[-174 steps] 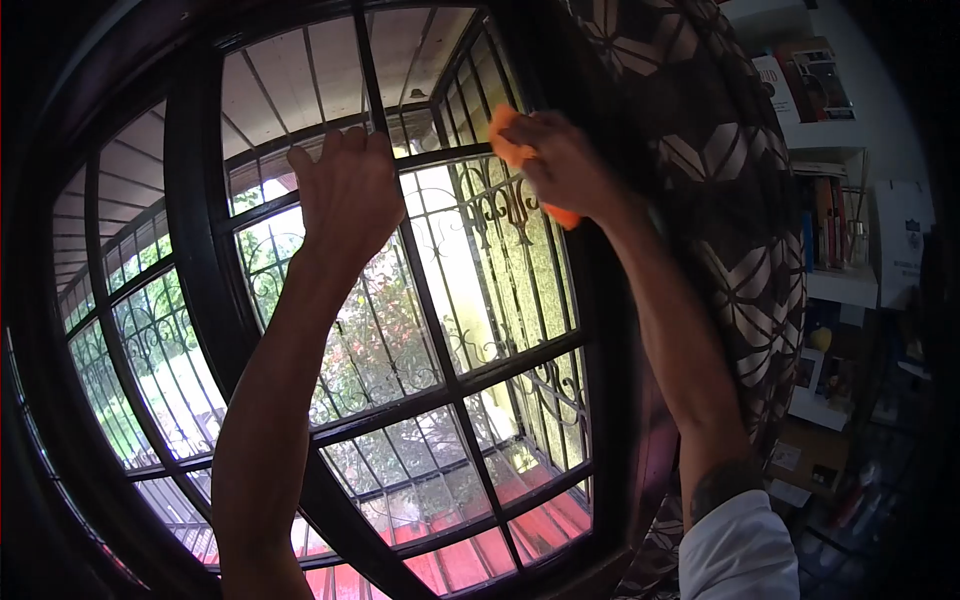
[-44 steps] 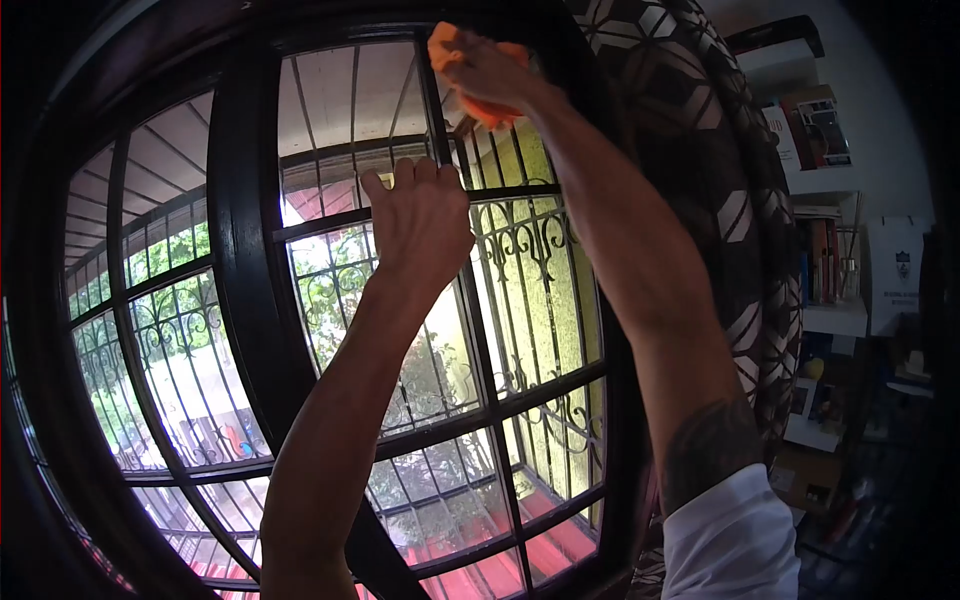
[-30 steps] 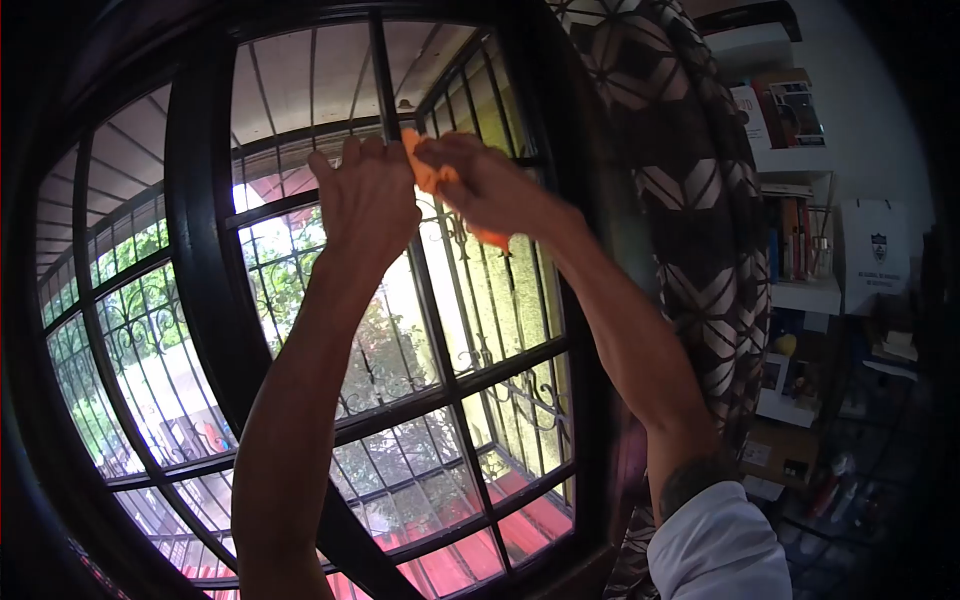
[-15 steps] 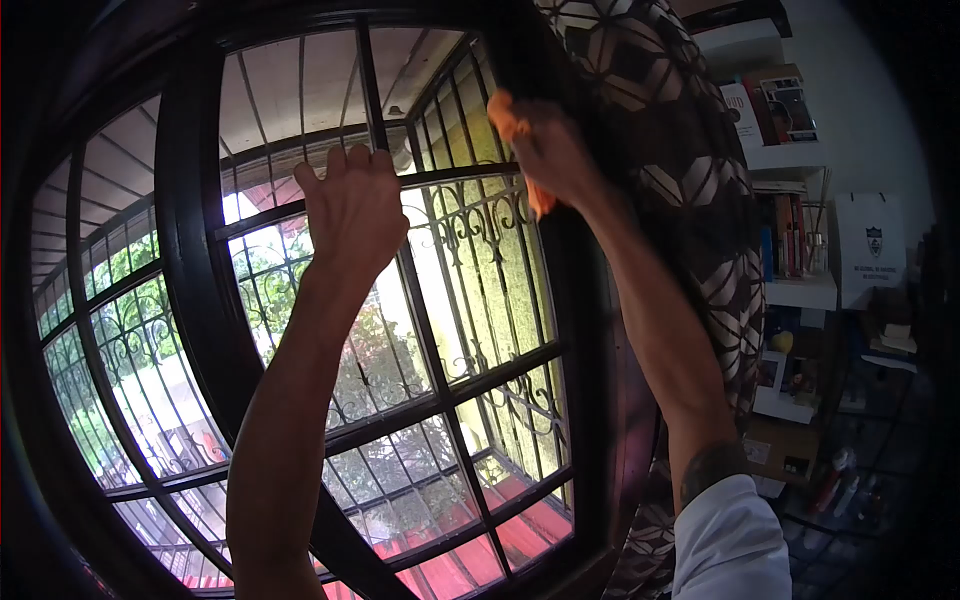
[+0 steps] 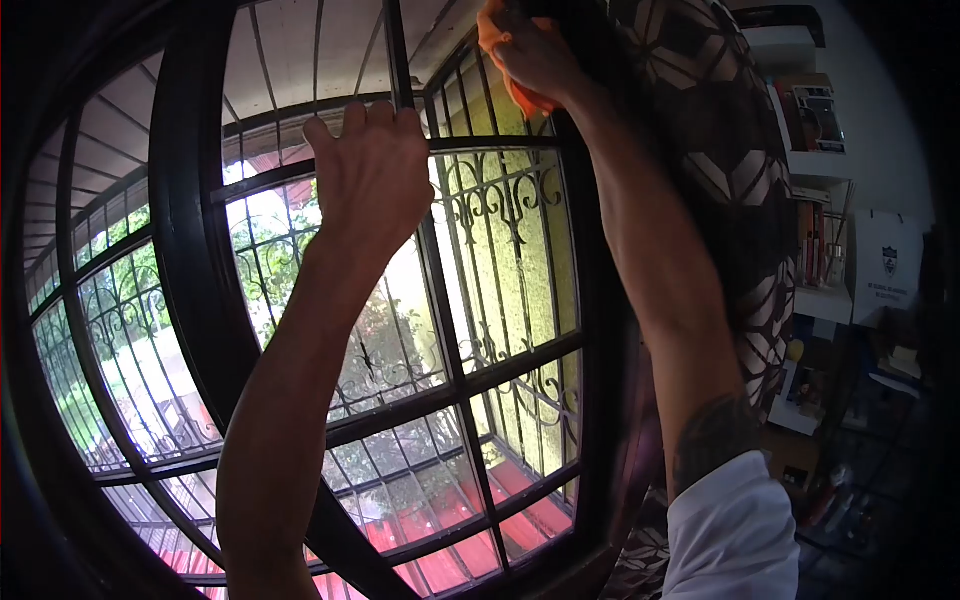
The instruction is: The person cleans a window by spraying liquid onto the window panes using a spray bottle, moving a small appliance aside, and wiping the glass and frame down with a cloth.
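Note:
A dark-framed window (image 5: 200,260) with many panes fills the view, with an iron grille outside it. My left hand (image 5: 372,172) rests on a horizontal glazing bar, fingers curled over it. My right hand (image 5: 535,58) is raised to the upper right pane and presses an orange cloth (image 5: 510,80) against the glass beside the frame. The cloth is mostly hidden under my fingers.
A dark patterned curtain (image 5: 735,170) hangs right of the window, behind my right arm. White shelves (image 5: 820,165) with books and boxes stand at the far right, above cluttered items near the floor. Outside are plants and red tiles.
My right hand with the orange cloth has moved up along the upper right pane, from the horizontal bar to near the top. My left hand has stayed on the bar.

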{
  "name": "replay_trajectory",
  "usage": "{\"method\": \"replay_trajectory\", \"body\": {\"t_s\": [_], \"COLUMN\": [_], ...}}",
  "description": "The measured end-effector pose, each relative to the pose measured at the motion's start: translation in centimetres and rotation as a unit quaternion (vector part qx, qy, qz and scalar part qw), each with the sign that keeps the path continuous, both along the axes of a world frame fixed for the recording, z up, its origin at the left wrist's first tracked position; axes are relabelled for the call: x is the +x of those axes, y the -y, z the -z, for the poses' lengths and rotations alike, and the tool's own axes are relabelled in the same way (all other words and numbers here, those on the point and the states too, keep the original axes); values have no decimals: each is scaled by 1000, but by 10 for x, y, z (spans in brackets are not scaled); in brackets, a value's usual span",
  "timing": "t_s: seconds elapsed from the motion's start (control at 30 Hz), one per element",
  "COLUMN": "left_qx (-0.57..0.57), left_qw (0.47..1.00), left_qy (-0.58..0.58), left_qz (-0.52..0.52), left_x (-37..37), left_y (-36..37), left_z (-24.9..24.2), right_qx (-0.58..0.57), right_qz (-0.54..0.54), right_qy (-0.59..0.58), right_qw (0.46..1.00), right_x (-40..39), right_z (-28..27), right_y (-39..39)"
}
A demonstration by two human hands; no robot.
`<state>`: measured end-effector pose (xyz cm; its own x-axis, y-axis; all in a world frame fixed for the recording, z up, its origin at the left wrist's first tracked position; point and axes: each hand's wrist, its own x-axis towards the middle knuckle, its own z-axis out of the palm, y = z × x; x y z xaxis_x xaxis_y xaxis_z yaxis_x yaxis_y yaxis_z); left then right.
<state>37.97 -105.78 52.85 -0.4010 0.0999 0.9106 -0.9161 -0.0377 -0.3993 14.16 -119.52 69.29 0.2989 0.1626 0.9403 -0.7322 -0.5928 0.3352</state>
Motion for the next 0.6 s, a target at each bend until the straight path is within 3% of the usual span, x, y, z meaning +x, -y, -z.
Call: {"method": "replay_trajectory", "body": {"t_s": [0.07, 0.1, 0.13, 0.2, 0.23, 0.3, 0.33, 0.4, 0.47, 0.6], "left_qx": [16, 16, 15, 32, 41, 50, 44, 35, 14, 29], "left_qw": [1000, 1000, 1000, 999, 999, 998, 998, 999, 1000, 999], "left_qy": [-4, -8, -12, -19, -24, -28, -24, -19, -16, -13], "left_qz": [11, 3, -5, -11, -18, -27, -22, -12, -14, -26], "left_x": [-1, -2, -3, -4, -5, -3, -3, -2, -1, -1], "left_y": [-1, -1, -2, -5, -4, -5, -5, -3, 1, -3], "left_z": [0, 0, -1, -2, -2, -2, -1, -2, -2, -2], "right_qx": [-29, 103, 104, -49, -50, 118, 118, 83, -145, -99], "right_qz": [-39, -188, -185, -131, -131, -123, -124, -141, -55, -45], "right_qy": [5, 12, 14, 4, 5, 24, 25, 72, -55, -64], "right_qw": [999, 977, 977, 990, 990, 985, 985, 984, 986, 992], "right_x": [5, 10, 10, 8, 7, 2, 7, 31, 62, 69], "right_z": [61, 94, 114, 143, 153, 164, 166, 163, 172, 182], "right_y": [-41, -55, -54, -40, -53, -82, -89, -98, -84, -81]}}
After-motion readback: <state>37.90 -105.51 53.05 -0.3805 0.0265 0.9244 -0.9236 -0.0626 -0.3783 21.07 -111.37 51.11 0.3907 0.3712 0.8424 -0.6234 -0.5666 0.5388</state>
